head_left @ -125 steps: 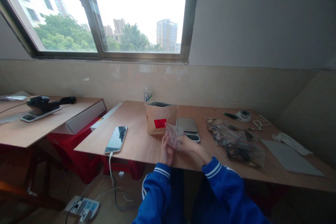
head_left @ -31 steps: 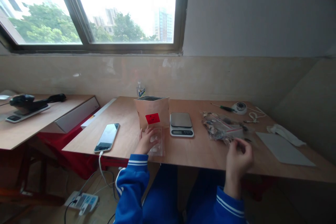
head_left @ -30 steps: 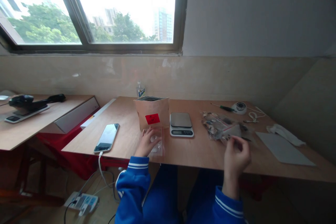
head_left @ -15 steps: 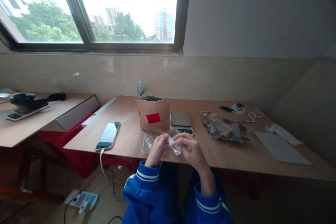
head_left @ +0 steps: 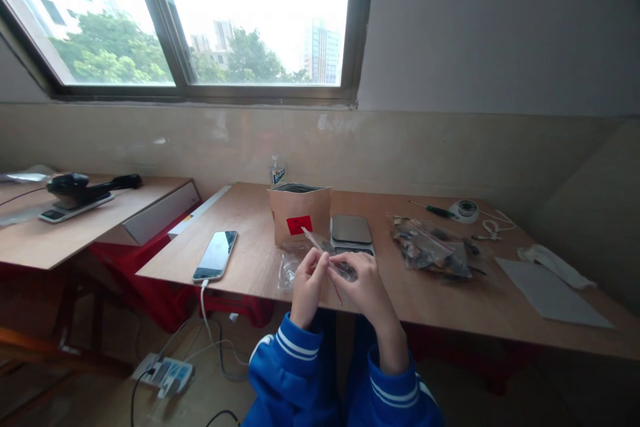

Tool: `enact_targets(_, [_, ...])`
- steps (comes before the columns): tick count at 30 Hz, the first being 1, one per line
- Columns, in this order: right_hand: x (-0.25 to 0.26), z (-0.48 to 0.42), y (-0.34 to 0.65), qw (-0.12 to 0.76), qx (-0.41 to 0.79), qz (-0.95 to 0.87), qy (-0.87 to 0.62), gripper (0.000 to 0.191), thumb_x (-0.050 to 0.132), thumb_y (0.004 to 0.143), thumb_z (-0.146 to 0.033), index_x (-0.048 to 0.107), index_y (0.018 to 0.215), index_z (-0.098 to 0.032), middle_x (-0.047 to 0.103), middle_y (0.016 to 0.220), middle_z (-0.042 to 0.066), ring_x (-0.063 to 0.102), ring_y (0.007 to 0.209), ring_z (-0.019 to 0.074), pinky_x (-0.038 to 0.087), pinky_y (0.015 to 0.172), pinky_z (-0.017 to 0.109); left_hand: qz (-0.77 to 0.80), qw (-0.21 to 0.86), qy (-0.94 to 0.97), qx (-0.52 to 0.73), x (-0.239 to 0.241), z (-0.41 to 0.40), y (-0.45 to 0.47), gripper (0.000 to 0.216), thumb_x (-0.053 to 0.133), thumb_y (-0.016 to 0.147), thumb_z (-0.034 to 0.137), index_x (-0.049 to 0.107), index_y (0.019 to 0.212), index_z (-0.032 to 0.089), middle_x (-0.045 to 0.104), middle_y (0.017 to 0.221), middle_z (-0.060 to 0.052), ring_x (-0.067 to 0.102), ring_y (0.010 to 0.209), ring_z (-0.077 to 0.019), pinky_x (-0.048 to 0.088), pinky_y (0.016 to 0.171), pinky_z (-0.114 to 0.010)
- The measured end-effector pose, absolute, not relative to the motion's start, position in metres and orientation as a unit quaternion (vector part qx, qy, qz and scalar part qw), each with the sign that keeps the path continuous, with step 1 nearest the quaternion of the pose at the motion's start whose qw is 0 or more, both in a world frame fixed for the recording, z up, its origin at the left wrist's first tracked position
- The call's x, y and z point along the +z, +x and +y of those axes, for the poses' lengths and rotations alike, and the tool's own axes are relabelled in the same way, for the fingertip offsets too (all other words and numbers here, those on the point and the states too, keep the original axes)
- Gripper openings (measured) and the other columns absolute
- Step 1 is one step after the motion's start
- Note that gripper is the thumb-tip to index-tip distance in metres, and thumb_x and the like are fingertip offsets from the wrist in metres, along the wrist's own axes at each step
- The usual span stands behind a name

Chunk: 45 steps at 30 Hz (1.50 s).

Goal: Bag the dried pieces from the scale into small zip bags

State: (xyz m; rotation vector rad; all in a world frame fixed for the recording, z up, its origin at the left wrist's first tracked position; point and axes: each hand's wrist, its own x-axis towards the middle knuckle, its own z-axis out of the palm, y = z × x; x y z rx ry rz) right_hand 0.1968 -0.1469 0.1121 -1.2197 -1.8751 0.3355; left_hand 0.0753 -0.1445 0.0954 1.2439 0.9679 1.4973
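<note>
Baggie (head_left: 330,259), small clear zip type w/ red strip, is held up just over the desk (head_left: 250,263) edge, pinched between left hand (head_left: 309,284) and right hand (head_left: 367,287), both grips clamped on it. Step looks like working the zip mouth. Next likely needs fingertips pulling the lips apart; contents too small to tell.
</note>
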Motion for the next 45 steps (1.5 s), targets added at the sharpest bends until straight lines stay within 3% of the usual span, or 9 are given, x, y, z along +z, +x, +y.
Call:
enact_targets(5, [0.113, -0.150, 0.197, 0.447, 0.116, -0.735, -0.496, 0.005, 0.058, 0.083, -0.024, 0.062, 0.086, -0.022, 0.070, 0.081, 0.001, 0.062, 0.083, 0.0204, 0.040, 0.087, 0.037, 0.399, 0.422, 0.567, 0.585, 0.097, -0.147, 0.075, 0.028, 0.051, 0.087, 0.040, 0.050, 0.071, 0.017, 0.047, 0.066, 0.003, 0.044, 0.067, -0.0105, 0.037, 0.065, -0.021])
enact_targets(14, [0.109, -0.155, 0.215, 0.463, 0.102, -0.700, -0.534, 0.018, 0.051, 0.084, -0.028, 0.059, 0.069, -0.022, 0.068, 0.072, 0.001, 0.061, 0.073, 0.0195, 0.044, 0.077, 0.034, 0.370, 0.438, 0.621, 0.534, 0.097, -0.148, 0.087, 0.026, 0.051, 0.087, 0.040, 0.054, 0.075, 0.017, 0.055, 0.072, 0.000, 0.053, 0.073, -0.0131, 0.042, 0.069, -0.022])
enact_targets(22, [0.098, -0.149, 0.254, 0.714, 0.121, -0.408, -0.556, 0.018, 0.055, 0.080, -0.036, 0.049, 0.075, -0.020, 0.069, 0.072, 0.006, 0.067, 0.068, 0.0197, 0.050, 0.067, 0.031, 0.415, 0.406, 0.604, 0.546, 0.110, -0.154, 0.083, 0.034, 0.056, 0.083, 0.045, 0.049, 0.064, 0.017, 0.050, 0.062, 0.002, 0.053, 0.066, -0.0122, 0.042, 0.064, -0.022])
enact_targets(27, [0.112, -0.157, 0.254, 0.781, 0.103, -0.363, -0.499, 0.019, 0.055, 0.080, -0.037, 0.046, 0.077, -0.020, 0.067, 0.065, 0.002, 0.066, 0.062, 0.0179, 0.051, 0.069, 0.032, 0.314, 0.567, 0.567, 0.508, 0.094, -0.141, 0.091, 0.044, 0.050, 0.082, 0.057, 0.054, 0.067, 0.016, 0.060, 0.070, -0.003, 0.060, 0.074, -0.0168, 0.047, 0.079, -0.031])
enact_targets(30, [0.115, -0.157, 0.246, 0.782, 0.126, -0.370, -0.485, 0.020, 0.054, 0.081, -0.038, 0.047, 0.078, -0.020, 0.067, 0.064, 0.003, 0.066, 0.063, 0.0181, 0.051, 0.070, 0.033, 0.336, 0.601, 0.461, 0.559, 0.065, -0.130, 0.105, 0.042, 0.060, 0.074, 0.057, 0.057, 0.071, 0.016, 0.061, 0.073, -0.002, 0.062, 0.075, -0.0177, 0.049, 0.081, -0.034])
enact_targets(36, [0.103, -0.146, 0.228, 0.772, 0.225, -0.351, -0.480, 0.026, 0.053, 0.081, -0.045, 0.047, 0.078, -0.020, 0.066, 0.062, 0.003, 0.065, 0.061, 0.0179, 0.049, 0.061, 0.029, 0.258, 0.700, 0.289, 0.600, 0.041, -0.133, 0.123, 0.061, 0.067, 0.067, 0.055, 0.059, 0.115, 0.018, 0.062, 0.117, -0.011, 0.058, 0.106, -0.0284, 0.049, 0.087, -0.039])
enact_targets(40, [0.095, -0.137, 0.214, 0.732, 0.290, -0.387, -0.481, 0.029, 0.048, 0.084, -0.047, 0.050, 0.084, -0.018, 0.065, 0.066, 0.004, 0.062, 0.060, 0.0171, 0.048, 0.057, 0.028, 0.235, 0.690, 0.307, 0.612, 0.058, -0.134, 0.117, 0.060, 0.061, 0.074, 0.054, 0.053, 0.122, 0.019, 0.066, 0.107, -0.011, 0.062, 0.099, -0.0280, 0.050, 0.084, -0.040])
enact_targets(45, [0.095, -0.135, 0.202, 0.729, 0.123, -0.423, -0.524, 0.022, 0.057, 0.081, -0.037, 0.050, 0.093, -0.019, 0.059, 0.090, 0.007, 0.056, 0.070, 0.0148, 0.048, 0.064, 0.028, 0.296, 0.613, 0.303, 0.667, 0.059, -0.108, 0.096, 0.046, 0.059, 0.076, 0.052, 0.059, 0.104, 0.016, 0.067, 0.086, -0.005, 0.063, 0.089, -0.0204, 0.048, 0.085, -0.034])
